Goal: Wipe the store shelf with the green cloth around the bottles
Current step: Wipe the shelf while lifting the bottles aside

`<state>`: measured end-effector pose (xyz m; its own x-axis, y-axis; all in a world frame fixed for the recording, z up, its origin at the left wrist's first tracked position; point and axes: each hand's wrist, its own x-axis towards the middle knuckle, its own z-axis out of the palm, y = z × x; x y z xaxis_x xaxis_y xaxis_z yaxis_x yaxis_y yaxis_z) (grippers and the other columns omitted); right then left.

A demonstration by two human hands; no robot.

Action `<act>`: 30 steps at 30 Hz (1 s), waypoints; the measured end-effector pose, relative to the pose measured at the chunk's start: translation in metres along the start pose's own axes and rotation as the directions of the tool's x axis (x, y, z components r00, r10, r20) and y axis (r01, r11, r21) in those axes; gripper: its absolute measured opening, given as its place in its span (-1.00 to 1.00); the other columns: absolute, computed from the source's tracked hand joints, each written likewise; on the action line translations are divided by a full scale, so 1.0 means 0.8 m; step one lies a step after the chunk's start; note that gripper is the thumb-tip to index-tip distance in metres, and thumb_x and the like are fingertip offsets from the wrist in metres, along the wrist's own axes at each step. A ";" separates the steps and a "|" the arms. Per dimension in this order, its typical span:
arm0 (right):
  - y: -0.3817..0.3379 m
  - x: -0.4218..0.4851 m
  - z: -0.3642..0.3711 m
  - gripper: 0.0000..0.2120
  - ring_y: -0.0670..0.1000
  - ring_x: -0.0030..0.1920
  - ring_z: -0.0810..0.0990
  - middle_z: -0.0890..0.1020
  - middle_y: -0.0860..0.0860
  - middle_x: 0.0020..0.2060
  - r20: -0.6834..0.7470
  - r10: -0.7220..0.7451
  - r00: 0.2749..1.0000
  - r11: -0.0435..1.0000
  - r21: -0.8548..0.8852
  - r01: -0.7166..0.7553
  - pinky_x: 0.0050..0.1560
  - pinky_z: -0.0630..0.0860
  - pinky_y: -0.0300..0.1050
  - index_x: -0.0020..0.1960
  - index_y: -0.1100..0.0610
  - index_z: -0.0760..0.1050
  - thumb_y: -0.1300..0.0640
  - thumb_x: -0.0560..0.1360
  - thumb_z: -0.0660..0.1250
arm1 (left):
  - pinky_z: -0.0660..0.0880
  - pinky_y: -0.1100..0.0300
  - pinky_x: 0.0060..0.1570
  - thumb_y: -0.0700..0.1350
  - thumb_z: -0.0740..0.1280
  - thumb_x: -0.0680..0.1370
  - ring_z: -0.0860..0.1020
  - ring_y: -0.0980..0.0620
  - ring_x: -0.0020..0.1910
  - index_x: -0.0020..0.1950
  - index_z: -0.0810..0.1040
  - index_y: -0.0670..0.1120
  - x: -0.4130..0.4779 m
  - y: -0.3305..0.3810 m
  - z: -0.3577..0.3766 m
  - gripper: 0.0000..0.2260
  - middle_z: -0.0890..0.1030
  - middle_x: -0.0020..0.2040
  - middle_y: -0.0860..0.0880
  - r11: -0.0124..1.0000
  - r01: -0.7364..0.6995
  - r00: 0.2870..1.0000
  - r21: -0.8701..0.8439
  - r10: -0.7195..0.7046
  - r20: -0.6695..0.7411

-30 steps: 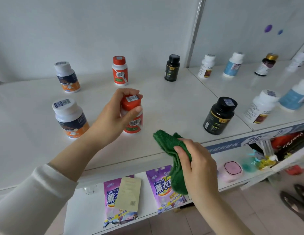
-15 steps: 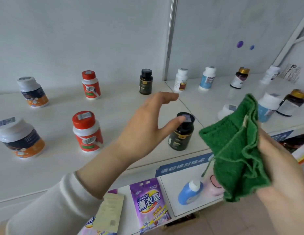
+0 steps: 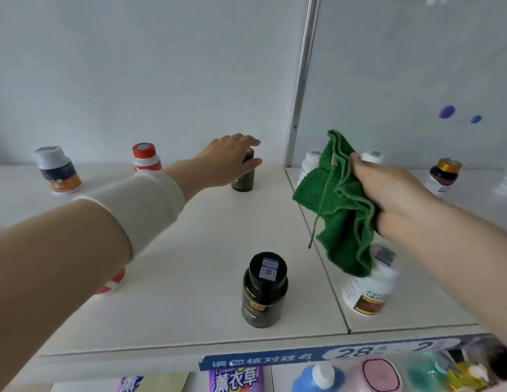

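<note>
Head view: the white store shelf (image 3: 190, 250) fills the middle of the frame, with a seam running from the centre back to the lower right.

The left hand (image 3: 229, 159), in a white sleeve, reaches to the upper centre, over the small dark bottle at the back (image 3: 243, 179). Its fingers (image 3: 246, 141) are straight and slightly spread above the cap, the thumb pointing right beside the bottle's neck. Whether they touch the bottle cannot be told.

The right hand (image 3: 388, 190), centre right, grips the crumpled green terry cloth (image 3: 340, 205). The cloth is bunched in its curled fingers and held up in the air above the shelf. The lower end of the cloth hangs just in front of the white bottle with a brown label (image 3: 368, 292).

The black bottle with a coded cap (image 3: 263, 290) stands upright near the front edge, lower centre. At the back left stand the red-capped bottle (image 3: 146, 157) and the grey-capped bottle with a blue and orange label (image 3: 58, 171). The gold-capped dark bottle (image 3: 444, 174) is at the far right. A red and white bottle (image 3: 113, 281) is mostly hidden under the left forearm.

Along the bottom, the blue label strip (image 3: 275, 360) runs on the shelf edge, above purple packets (image 3: 236, 380) and a blue bottle (image 3: 317, 377).
</note>
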<state>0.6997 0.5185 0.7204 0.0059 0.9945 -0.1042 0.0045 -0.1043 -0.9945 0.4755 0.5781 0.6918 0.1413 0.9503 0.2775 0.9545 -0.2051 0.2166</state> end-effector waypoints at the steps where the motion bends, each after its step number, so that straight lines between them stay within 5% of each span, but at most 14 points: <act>1: -0.003 0.015 0.005 -0.78 0.07 -0.11 0.63 0.64 0.08 -0.06 0.004 -0.007 1.000 0.997 -0.082 0.007 -0.07 0.57 -0.04 -0.07 0.09 0.54 -0.02 0.55 0.20 | 0.23 0.04 0.30 0.07 0.14 0.58 0.33 -0.10 0.35 0.41 0.27 -0.04 0.010 -0.007 0.004 -0.58 0.36 0.39 -0.07 1.000 0.013 0.999 0.011 -0.013 0.037; 3: -0.006 0.039 0.017 -0.79 0.11 0.04 0.58 0.60 0.11 0.06 0.051 -0.030 0.998 0.968 -0.247 0.041 0.11 0.51 0.00 0.01 0.06 0.51 -0.02 0.56 0.17 | 0.21 0.04 0.32 0.09 0.11 0.58 0.30 -0.09 0.37 0.43 0.25 -0.04 0.029 -0.019 0.011 -0.56 0.33 0.41 -0.07 0.999 0.011 0.995 0.035 -0.014 0.103; 6: -0.007 0.055 0.036 -0.77 0.07 0.12 0.51 0.56 0.01 0.07 0.265 0.043 0.963 0.856 -0.507 0.101 0.09 0.43 -0.10 0.12 0.02 0.47 -0.02 0.58 0.11 | 0.20 0.02 0.37 0.13 0.09 0.58 0.26 -0.08 0.41 0.44 0.22 -0.03 0.054 -0.032 0.021 -0.53 0.31 0.43 -0.07 0.998 -0.057 0.983 0.026 0.052 0.174; 8: 0.002 0.062 0.043 -0.71 0.03 0.27 0.35 0.44 -0.14 0.16 0.408 0.218 0.887 0.655 -0.734 0.176 0.17 0.32 -0.13 0.23 0.00 0.39 -0.03 0.59 0.05 | 0.20 0.03 0.35 0.16 0.09 0.57 0.25 -0.05 0.41 0.45 0.21 0.00 0.064 -0.040 0.026 -0.52 0.30 0.43 -0.05 0.995 -0.098 0.971 -0.002 0.096 0.221; 10: 0.016 0.072 0.048 -0.49 0.01 0.48 0.04 0.11 -0.08 0.48 0.404 0.383 0.830 0.406 -0.881 0.241 0.40 0.06 -0.09 0.48 -0.01 0.04 -0.12 0.58 0.00 | 0.22 0.05 0.32 0.16 0.08 0.57 0.26 -0.03 0.40 0.44 0.21 0.01 0.072 -0.048 0.030 -0.52 0.30 0.42 -0.03 0.992 -0.125 0.961 -0.034 0.129 0.244; 14: 0.054 0.087 0.056 -0.41 -0.04 0.45 -0.35 -0.34 -0.04 0.47 0.440 0.507 0.741 0.132 -0.890 0.438 0.43 -0.23 -0.07 0.45 -0.01 -0.40 -0.12 0.60 -0.11 | 0.24 0.11 0.29 0.13 0.09 0.58 0.28 -0.01 0.38 0.44 0.22 0.01 0.080 -0.058 0.035 -0.55 0.30 0.41 -0.01 0.986 -0.132 0.952 -0.100 0.155 0.265; 18: 0.093 0.107 0.053 -0.41 -0.19 0.33 -0.49 -0.47 -0.12 0.39 0.625 0.469 0.624 0.106 -0.741 0.663 0.33 -0.37 -0.23 0.28 -0.06 -0.56 -0.09 0.60 -0.12 | 0.27 0.13 0.25 0.03 0.08 0.61 0.32 -0.02 0.35 0.43 0.21 0.03 0.088 -0.066 0.040 -0.61 0.29 0.41 -0.01 0.986 -0.101 0.943 -0.136 0.138 0.303; 23: 0.100 0.143 0.066 -0.42 -0.14 0.37 -0.50 -0.46 -0.09 0.41 0.701 0.336 0.629 -0.013 -0.664 0.747 0.41 -0.40 -0.17 0.31 -0.08 -0.54 -0.10 0.60 -0.12 | 0.28 0.23 0.11 -0.06 0.12 0.61 0.39 0.00 0.24 0.36 0.30 -0.01 0.089 -0.065 0.039 -0.68 0.37 0.31 -0.02 0.980 -0.072 0.953 -0.184 0.122 0.276; 25: 0.105 0.129 0.066 -0.40 -0.15 0.34 -0.56 -0.51 -0.11 0.39 0.788 0.361 0.500 0.002 -0.536 0.844 0.34 -0.50 -0.23 0.29 -0.16 -0.54 -0.12 0.59 -0.08 | 0.30 0.23 0.11 -0.07 0.13 0.60 0.40 0.01 0.20 0.34 0.33 -0.01 0.090 -0.065 0.038 -0.70 0.39 0.26 -0.01 0.978 -0.051 0.956 -0.202 0.106 0.273; 28: 0.110 0.091 0.063 -0.41 -0.23 0.32 -0.56 -0.52 -0.23 0.36 0.910 0.379 0.171 0.157 -0.246 0.957 0.27 -0.57 -0.30 0.34 -0.29 -0.44 -0.16 0.56 -0.06 | 0.30 0.23 0.09 -0.06 0.14 0.60 0.40 0.03 0.19 0.34 0.34 0.00 0.094 -0.070 0.033 -0.70 0.41 0.26 0.00 0.977 -0.011 0.961 -0.212 0.069 0.268; 30: 0.109 0.089 0.063 -0.45 -0.25 0.34 -0.53 -0.49 -0.29 0.35 0.923 0.374 0.085 0.229 -0.181 0.957 0.31 -0.51 -0.26 0.35 -0.34 -0.39 -0.19 0.52 -0.10 | 0.29 0.24 0.09 -0.06 0.14 0.60 0.39 0.03 0.20 0.33 0.35 0.01 0.096 -0.074 0.027 -0.70 0.42 0.25 0.00 0.975 0.010 0.968 -0.224 0.047 0.247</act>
<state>0.6498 0.5806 0.6257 -0.9212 0.0505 -0.3859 0.1875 0.9264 -0.3265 0.4358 0.6684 0.6800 0.2465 0.9680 0.0474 0.8727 -0.2430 0.4235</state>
